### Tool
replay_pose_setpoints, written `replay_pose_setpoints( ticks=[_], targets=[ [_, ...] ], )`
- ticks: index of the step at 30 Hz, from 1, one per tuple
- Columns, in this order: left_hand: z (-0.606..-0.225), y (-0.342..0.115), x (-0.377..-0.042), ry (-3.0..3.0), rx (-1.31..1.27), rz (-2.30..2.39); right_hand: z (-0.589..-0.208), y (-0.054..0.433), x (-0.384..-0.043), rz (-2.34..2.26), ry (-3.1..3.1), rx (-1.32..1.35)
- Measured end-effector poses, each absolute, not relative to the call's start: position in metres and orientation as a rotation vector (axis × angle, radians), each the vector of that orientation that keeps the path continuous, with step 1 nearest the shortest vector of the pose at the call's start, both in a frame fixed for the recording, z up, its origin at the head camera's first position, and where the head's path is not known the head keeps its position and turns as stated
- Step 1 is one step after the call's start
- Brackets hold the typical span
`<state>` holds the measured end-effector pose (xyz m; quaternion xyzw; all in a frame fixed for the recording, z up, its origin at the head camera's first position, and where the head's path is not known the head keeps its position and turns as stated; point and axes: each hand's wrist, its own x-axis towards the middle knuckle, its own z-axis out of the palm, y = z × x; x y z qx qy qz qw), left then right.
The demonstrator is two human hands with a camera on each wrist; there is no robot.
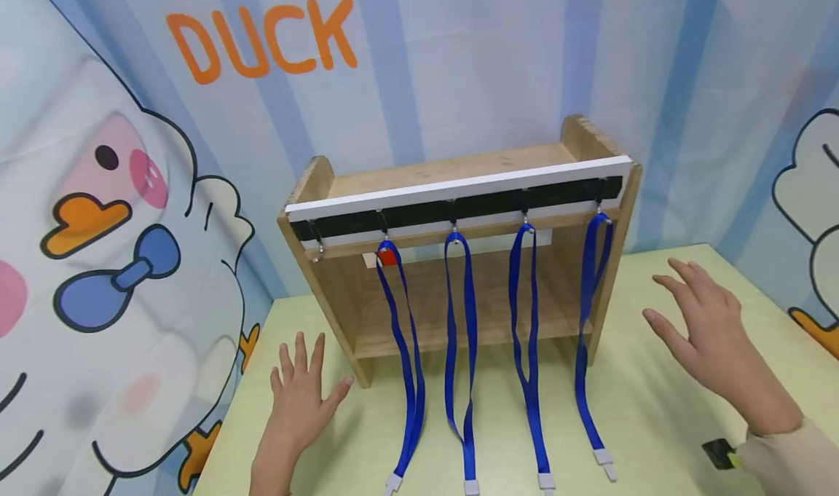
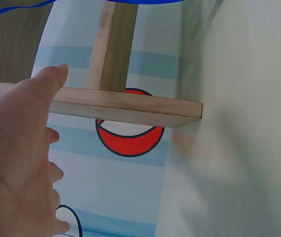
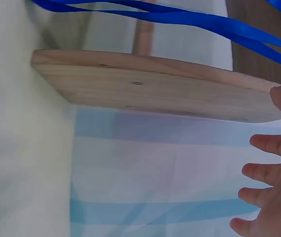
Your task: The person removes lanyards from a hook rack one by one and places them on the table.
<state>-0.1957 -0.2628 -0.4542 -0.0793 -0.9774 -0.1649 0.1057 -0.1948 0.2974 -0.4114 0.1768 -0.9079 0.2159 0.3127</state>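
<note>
four blue lanyards point(image 1: 470, 306) hung from hooks point(image 1: 524, 216) along the near side of the wooden rack point(image 1: 446, 164) on the counter point(image 1: 354, 445); the fingers of the left hand point(image 1: 296, 408) and right hand point(image 1: 711, 339) were apart, gripping nothing. the straps appeared light, soft and slightly slippery, best pinched near the top loop. orange lettering point(image 1: 321, 37) on the far curtain point(image 1: 459, 66), at left, read "duck".

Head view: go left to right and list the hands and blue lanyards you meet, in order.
Left hand → first blue lanyard → second blue lanyard → third blue lanyard → fourth blue lanyard → right hand.
</note>
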Motion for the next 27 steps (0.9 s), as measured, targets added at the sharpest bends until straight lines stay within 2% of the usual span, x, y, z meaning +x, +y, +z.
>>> replay_pose_setpoints(
  ticks=[17,27],
  targets=[
    [-0.425,-0.259,-0.212,-2.900,-0.230,-0.752,-0.343,0.266,-0.209,0.594,-2.245,0.564],
    [-0.426,-0.245,-0.229,-2.721,-0.410,-1.046,-0.317,0.252,-0.206,0.601,-2.276,0.579]
  ],
)
